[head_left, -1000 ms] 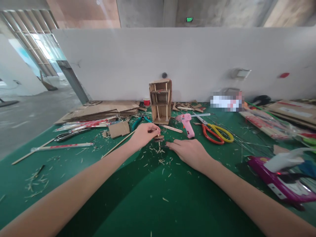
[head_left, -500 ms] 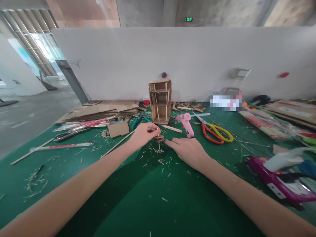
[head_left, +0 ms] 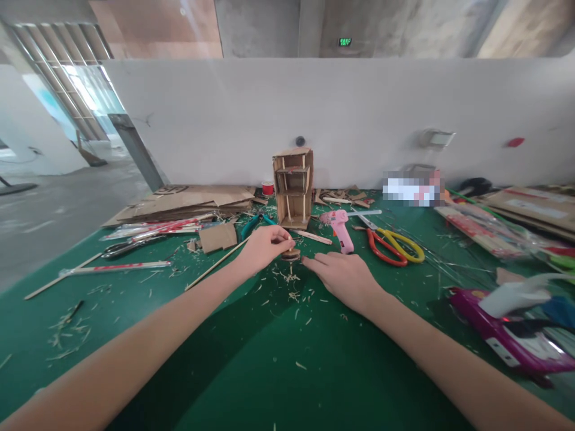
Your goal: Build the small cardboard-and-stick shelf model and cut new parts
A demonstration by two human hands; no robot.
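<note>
My left hand [head_left: 268,246] pinches the top of a thin wooden stick that passes upright through a small round cardboard piece [head_left: 291,254]. The stick's lower end points down at wood shavings [head_left: 293,277] on the green table. My right hand [head_left: 342,274] rests palm down on the table just right of the disc, its fingers spread and holding nothing. Behind the hands stands a tall cardboard box [head_left: 293,190] with shelves and sticks inside. A pink glue gun [head_left: 342,230] lies beyond my right hand.
Red-and-yellow-handled scissors [head_left: 395,245] lie right of the glue gun. Teal pliers [head_left: 256,223], a cardboard square [head_left: 218,237] and a long stick [head_left: 215,264] are at left. A purple power strip [head_left: 507,335] sits at right, and flat cardboard [head_left: 193,200] at the back left.
The whole view has shifted slightly down. My left hand still pinches the stick, and my right hand remains flat beside the disc.
</note>
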